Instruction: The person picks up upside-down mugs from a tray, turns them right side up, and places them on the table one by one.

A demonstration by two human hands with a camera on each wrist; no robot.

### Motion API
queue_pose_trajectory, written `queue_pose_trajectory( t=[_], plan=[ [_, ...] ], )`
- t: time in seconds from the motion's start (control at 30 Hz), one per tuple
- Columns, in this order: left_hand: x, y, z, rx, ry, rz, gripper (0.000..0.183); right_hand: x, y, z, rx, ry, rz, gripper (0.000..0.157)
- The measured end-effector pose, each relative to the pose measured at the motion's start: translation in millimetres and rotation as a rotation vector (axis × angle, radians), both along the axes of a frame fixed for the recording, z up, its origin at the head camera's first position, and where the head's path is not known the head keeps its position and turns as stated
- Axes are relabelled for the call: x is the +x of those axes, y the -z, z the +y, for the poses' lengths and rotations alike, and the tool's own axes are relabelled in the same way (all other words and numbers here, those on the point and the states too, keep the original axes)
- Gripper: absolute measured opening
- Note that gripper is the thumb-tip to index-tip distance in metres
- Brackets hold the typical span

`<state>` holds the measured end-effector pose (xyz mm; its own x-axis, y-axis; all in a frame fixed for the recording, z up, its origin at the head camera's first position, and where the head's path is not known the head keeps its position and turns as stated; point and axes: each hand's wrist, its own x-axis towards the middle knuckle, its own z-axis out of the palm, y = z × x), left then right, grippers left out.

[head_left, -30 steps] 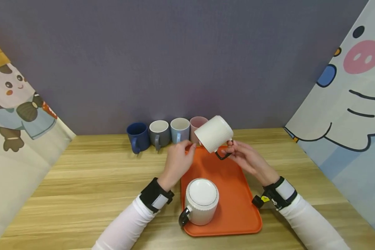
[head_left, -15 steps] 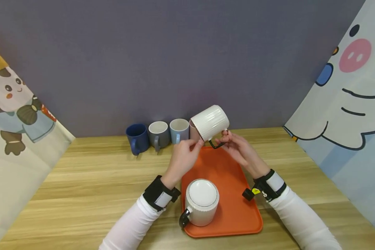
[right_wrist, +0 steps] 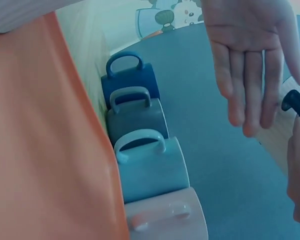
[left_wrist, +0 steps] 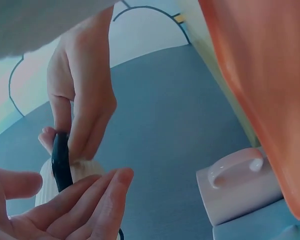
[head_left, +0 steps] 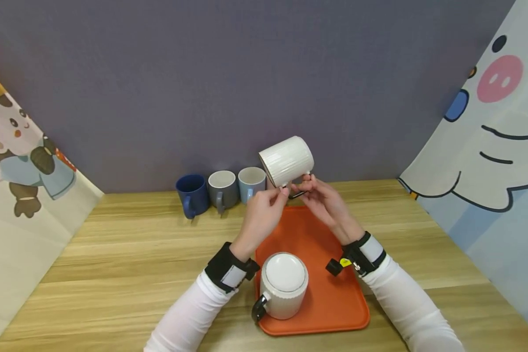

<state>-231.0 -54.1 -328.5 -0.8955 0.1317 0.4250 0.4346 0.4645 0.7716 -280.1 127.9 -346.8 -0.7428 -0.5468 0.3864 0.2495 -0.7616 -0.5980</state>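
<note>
A white ribbed mug point(head_left: 286, 160) with a black handle point(left_wrist: 61, 162) is held in the air, tilted with its mouth toward the left. My right hand point(head_left: 324, 201) grips it at the handle side near its base. My left hand point(head_left: 264, 215) is at the mug's rim; its fingers look straight in both wrist views, beside or against the mug's wall. Below, a second white mug point(head_left: 286, 296) with a black handle stands upside down on the orange tray point(head_left: 330, 310), at its front left.
Behind the tray's left side, a row of mugs lines the grey back wall: dark blue point(head_left: 193, 195), grey point(head_left: 224, 190), light blue point(head_left: 252, 182) and pink point(right_wrist: 165, 217), the last mostly hidden in the head view. Patterned cloth panels flank the wooden table point(head_left: 127, 254).
The held mug has risen and shifted left, tipping closer to horizontal. My right hand has moved left with it. My left hand has come to the mug's rim. The other mugs stay put.
</note>
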Motion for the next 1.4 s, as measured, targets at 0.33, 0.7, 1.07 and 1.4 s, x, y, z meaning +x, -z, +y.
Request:
queue_pose_trajectory(
  t=[0.33, 0.7, 1.07, 1.4],
  plan=[
    [0.1, -9.6, -2, 0.158, -0.120, 0.002, 0.038, 0.1, -4.7, -15, -0.124, -0.086, -0.043, 0.035],
    [-6.6, -7.2, -3, 0.386, -0.168, 0.004, 0.025, 3.3, 1.5, -27, -0.093, -0.113, 0.007, 0.031],
    [-11.2, -16.4, -9, 0.807, -0.014, -0.259, 0.025, 7.6, -0.1, -35, 0.150, 0.022, 0.037, 0.027],
    [-10.6, -23.6, -14, 1.018, 0.080, -0.366, 0.023, 7.1, -2.3, -44, 0.111, -0.007, -0.012, 0.022]
  ],
)
